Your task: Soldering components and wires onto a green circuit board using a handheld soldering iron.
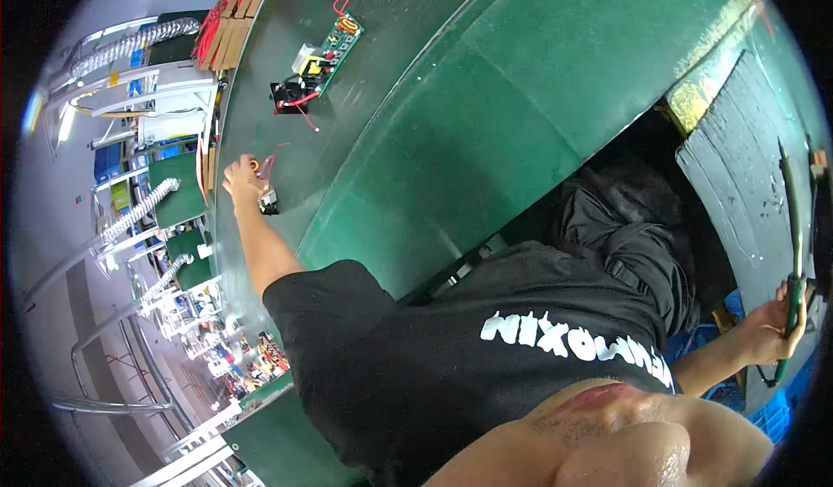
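Observation:
Far out on the left, my left hand [241, 181] is closed over a small circuit board, mostly covered by the palm. Its copper coil, thin red wires and a black-and-white block [269, 201] stick out past the fingers. My right hand [770, 331], at the lower right, grips a soldering iron [793, 261] with a green handle, its thin tip pointing up. Beside that iron lies a grey panel [729, 153] dotted with shiny specks. Beyond my left hand, another circuit board [325, 60] rests on the dark surface, carrying a yellow transformer, a black part and red wires.
A long dark green surface [286, 114] runs up the left, bordering a lighter green worktop [512, 79]. Cardboard pieces with red wires [232, 27] sit along the far edge. Silver ducts [139, 209] and racks stand beyond. A blue basket [768, 422] is under my right arm.

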Demonstrator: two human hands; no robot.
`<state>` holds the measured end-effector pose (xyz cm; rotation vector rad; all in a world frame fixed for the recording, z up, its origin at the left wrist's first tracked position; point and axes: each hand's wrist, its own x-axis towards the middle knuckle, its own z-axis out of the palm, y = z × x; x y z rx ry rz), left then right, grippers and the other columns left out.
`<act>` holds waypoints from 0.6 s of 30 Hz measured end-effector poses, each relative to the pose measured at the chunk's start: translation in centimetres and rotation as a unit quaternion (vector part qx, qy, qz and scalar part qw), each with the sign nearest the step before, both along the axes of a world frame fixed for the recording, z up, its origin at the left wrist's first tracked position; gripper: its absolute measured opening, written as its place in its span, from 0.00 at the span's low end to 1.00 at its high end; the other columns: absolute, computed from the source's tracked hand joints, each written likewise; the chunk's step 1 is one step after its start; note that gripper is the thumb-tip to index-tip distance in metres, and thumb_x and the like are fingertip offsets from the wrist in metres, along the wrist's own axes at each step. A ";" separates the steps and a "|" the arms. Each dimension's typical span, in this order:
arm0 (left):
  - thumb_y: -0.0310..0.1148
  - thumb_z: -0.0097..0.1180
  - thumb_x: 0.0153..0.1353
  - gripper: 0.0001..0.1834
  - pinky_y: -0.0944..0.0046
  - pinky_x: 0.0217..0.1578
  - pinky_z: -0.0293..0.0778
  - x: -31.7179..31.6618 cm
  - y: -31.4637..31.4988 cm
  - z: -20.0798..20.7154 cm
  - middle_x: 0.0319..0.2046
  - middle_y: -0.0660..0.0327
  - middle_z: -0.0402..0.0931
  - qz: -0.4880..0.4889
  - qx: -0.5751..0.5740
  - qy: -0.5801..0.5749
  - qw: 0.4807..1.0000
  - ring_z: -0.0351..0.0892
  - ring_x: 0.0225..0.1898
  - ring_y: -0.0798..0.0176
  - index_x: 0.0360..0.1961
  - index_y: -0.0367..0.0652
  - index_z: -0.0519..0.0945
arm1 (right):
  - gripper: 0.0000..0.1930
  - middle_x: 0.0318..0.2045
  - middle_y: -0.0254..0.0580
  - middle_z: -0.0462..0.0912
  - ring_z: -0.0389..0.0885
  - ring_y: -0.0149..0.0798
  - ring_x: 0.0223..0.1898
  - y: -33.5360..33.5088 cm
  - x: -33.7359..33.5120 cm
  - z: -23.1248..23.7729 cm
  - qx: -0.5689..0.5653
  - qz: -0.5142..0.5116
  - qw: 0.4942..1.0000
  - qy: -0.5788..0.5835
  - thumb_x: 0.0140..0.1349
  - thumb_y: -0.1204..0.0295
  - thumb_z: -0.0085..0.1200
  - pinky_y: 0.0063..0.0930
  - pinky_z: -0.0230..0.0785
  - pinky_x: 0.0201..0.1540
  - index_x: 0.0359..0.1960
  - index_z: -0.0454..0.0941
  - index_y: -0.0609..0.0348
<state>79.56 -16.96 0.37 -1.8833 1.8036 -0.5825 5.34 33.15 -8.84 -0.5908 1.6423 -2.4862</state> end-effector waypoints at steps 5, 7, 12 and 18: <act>0.35 0.67 0.33 0.36 0.62 0.41 0.69 3.4 -1.3 8.1 0.36 0.59 0.75 -0.004 -0.054 0.160 0.986 0.73 0.37 0.56 0.49 0.49 0.68 | 0.21 0.40 0.58 0.78 0.78 0.49 0.43 0.0 -0.7 0.7 -0.052 0.069 0.996 0.010 0.60 0.66 0.34 0.35 0.72 0.45 0.39 0.76 0.71; 0.36 0.66 0.40 0.32 0.65 0.32 0.71 9.1 -0.8 17.2 0.29 0.63 0.74 -0.040 -0.076 0.396 0.914 0.73 0.26 0.63 0.46 0.39 0.68 | 0.20 0.39 0.58 0.78 0.78 0.49 0.42 -0.7 -0.8 -1.5 -0.082 0.061 0.994 -0.037 0.60 0.67 0.35 0.34 0.72 0.45 0.38 0.77 0.71; 0.34 0.61 0.41 0.32 0.69 0.39 0.67 -5.2 2.4 18.4 0.42 0.61 0.72 -0.094 -0.073 0.597 0.793 0.69 0.40 0.68 0.51 0.38 0.68 | 0.18 0.36 0.56 0.79 0.80 0.48 0.39 0.5 0.2 -0.7 -0.079 0.032 0.996 -0.032 0.60 0.68 0.36 0.31 0.74 0.42 0.37 0.77 0.70; 0.25 0.58 0.35 0.37 0.68 0.51 0.64 -28.9 4.7 22.9 0.48 0.60 0.69 -0.286 0.133 0.479 0.819 0.69 0.49 0.66 0.54 0.37 0.66 | 0.21 0.36 0.58 0.78 0.79 0.46 0.35 4.0 0.4 -2.0 -0.053 -0.049 0.997 -0.015 0.58 0.66 0.35 0.30 0.72 0.36 0.39 0.76 0.73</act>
